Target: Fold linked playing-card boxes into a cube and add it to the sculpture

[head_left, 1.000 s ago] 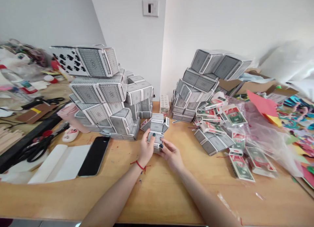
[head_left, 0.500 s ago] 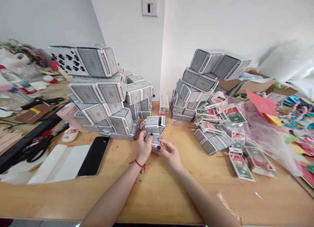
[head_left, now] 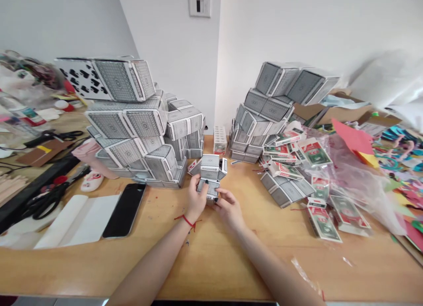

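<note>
In the middle of the head view, both hands hold a small structure of folded playing cards (head_left: 210, 161), grey-patterned backs outward, with a red-pip card face showing at its left. My left hand (head_left: 197, 198) is closed on its near left side, the thumb lying over the front box. My right hand (head_left: 231, 208) grips the near right corner between thumb and fingers. The underside of the structure is hidden. Beyond my left hand rises a tall stack of playing-card boxes (head_left: 132, 123); a second stack of playing-card boxes (head_left: 261, 116) stands back right.
Left lie a black phone (head_left: 124, 210), white paper (head_left: 79, 220) and black scissors (head_left: 46, 200). On the right are a loose card block (head_left: 287, 189), several red-and-green card packs (head_left: 324, 224), a plastic bag (head_left: 360, 182) and coloured paper. A pack carton (head_left: 220, 141) sits between the stacks.
The small card structure has tilted, so its upper box stands higher and more of its middle shows. Both hands keep their hold. The view has shifted slightly.
</note>
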A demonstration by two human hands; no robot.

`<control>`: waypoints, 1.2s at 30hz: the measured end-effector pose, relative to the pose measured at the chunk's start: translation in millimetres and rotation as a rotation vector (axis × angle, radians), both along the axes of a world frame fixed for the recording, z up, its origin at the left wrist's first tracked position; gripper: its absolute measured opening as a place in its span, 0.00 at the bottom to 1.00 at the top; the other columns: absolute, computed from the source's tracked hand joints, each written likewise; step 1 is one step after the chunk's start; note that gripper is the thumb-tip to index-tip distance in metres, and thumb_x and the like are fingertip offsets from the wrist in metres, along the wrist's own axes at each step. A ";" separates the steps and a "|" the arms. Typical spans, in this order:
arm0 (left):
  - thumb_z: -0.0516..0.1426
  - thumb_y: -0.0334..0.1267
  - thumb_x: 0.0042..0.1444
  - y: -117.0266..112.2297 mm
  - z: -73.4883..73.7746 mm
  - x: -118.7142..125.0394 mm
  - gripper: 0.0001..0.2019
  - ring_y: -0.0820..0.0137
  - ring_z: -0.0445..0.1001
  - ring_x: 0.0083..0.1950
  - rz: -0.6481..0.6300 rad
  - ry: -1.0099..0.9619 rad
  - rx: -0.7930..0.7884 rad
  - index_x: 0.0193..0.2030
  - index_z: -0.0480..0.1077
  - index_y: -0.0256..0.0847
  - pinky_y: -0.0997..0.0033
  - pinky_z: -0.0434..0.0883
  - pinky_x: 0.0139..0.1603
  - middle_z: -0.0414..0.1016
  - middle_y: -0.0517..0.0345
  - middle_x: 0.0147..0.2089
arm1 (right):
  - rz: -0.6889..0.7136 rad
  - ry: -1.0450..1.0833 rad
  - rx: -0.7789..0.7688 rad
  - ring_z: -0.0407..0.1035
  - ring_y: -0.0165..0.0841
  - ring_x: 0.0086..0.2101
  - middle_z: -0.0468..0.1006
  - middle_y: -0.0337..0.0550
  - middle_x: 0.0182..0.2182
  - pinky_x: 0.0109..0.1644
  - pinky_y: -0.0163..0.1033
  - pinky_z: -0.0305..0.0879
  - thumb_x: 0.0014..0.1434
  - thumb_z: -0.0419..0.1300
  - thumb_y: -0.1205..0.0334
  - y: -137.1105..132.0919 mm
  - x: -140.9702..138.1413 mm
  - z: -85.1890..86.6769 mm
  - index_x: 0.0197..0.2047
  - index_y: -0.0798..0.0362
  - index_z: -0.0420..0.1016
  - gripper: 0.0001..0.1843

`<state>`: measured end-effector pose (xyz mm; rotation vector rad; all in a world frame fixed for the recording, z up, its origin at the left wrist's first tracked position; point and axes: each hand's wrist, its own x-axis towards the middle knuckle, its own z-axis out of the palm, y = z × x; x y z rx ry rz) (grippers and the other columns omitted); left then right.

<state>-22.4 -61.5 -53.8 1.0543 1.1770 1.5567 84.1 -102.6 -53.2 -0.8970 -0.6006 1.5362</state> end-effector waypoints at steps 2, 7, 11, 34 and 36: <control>0.59 0.34 0.46 -0.6 0.1 0.4 0.13 0.64 0.72 0.45 -0.003 -0.001 0.006 0.41 0.68 0.40 0.70 0.66 0.45 0.74 0.52 0.43 | -0.008 -0.018 0.005 0.72 0.37 0.37 0.77 0.42 0.43 0.41 0.45 0.70 0.40 0.66 0.62 0.0 -0.4 -1.2 0.34 0.49 0.73 0.14; 0.59 0.33 0.48 -0.6 -2.6 -0.2 0.13 0.65 0.71 0.46 -0.013 0.025 0.032 0.43 0.68 0.41 0.71 0.66 0.46 0.74 0.53 0.44 | 0.001 -0.071 0.044 0.72 0.40 0.41 0.75 0.43 0.48 0.42 0.46 0.70 0.41 0.66 0.59 0.3 0.4 -6.1 0.36 0.49 0.73 0.15; 0.60 0.34 0.46 5.9 -6.0 -4.2 0.14 0.65 0.72 0.45 0.046 0.010 -0.007 0.42 0.69 0.40 0.71 0.66 0.46 0.74 0.53 0.44 | 0.077 -0.118 0.101 0.69 0.42 0.48 0.70 0.45 0.53 0.47 0.47 0.69 0.44 0.66 0.56 0.1 4.0 -5.2 0.43 0.48 0.73 0.20; 0.55 0.44 0.55 -17.5 7.4 -0.1 0.23 0.60 0.64 0.58 -0.199 0.358 0.146 0.56 0.59 0.41 0.58 0.61 0.58 0.65 0.47 0.56 | 0.072 0.255 0.072 0.71 0.39 0.43 0.77 0.43 0.45 0.46 0.45 0.69 0.46 0.68 0.64 6.7 10.2 5.8 0.51 0.47 0.68 0.28; 0.52 0.43 0.58 -19.9 8.6 1.7 0.20 0.60 0.63 0.58 -0.186 0.469 0.236 0.55 0.60 0.41 0.57 0.59 0.59 0.64 0.47 0.56 | 0.071 0.278 0.049 0.72 0.39 0.42 0.78 0.43 0.43 0.46 0.45 0.70 0.47 0.68 0.61 6.0 10.1 6.4 0.50 0.48 0.69 0.26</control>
